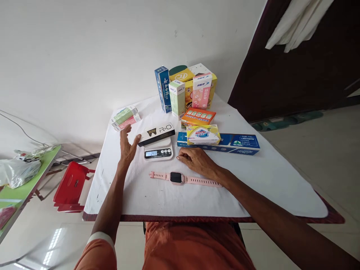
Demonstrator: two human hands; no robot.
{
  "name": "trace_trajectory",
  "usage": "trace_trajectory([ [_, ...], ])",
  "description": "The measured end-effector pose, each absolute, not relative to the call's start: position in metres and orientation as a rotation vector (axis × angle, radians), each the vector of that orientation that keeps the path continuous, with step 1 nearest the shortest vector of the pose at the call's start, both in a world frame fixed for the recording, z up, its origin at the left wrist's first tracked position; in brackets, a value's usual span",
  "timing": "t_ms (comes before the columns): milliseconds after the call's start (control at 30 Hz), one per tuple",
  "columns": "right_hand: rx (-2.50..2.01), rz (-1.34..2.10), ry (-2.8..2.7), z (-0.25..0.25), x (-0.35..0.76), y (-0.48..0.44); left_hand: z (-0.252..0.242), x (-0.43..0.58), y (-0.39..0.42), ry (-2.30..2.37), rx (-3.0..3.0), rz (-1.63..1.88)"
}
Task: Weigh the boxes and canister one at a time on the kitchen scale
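Note:
A small white kitchen scale (165, 154) with a lit display reading about 243 carries a black-and-white R&O toothpaste box (156, 134), which lies slanted across it. Beside the box's left end is my left hand (128, 147), its thumb and fingers apart and nothing held. The thumb tip is at the box's end; whether it touches, I cannot tell. To the right of the scale my right hand (197, 162) rests on the table, fingers curled in with nothing visible in them. A pink smartwatch (176, 177) lies flat in front of the scale, its strap end near my right wrist.
Behind the right hand are a long blue box (239, 143), a yellow soap box (203, 135) and an orange box (198, 117). Several upright cartons, including a pink box (201, 92), stand farther back. Small flat boxes (126, 117) lie at left. A red chair (71, 185) stands beside the table.

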State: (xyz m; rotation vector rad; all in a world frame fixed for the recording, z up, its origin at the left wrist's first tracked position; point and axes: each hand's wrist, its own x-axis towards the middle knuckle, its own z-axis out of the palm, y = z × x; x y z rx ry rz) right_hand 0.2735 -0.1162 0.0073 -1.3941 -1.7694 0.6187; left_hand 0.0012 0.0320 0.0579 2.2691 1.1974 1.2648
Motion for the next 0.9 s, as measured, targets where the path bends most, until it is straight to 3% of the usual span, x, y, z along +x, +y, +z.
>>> trace_trajectory([
  [267,-1.391,0.618,-1.769,0.007,0.274,-0.117,0.049,0.019,0.025,1.226,2.638,0.756],
  [500,-1.388,0.627,-1.779,0.007,0.274,-0.117,0.048,0.007,0.037,1.102,2.527,0.924],
  [667,-1.39,0.609,-1.784,0.007,0.274,-0.117,0.051,-0.029,0.07,1.327,2.338,1.183],
  [900,-1.395,0.606,-1.768,0.007,0.274,-0.118,0.043,-0.059,0.118,1.67,2.147,0.923],
])
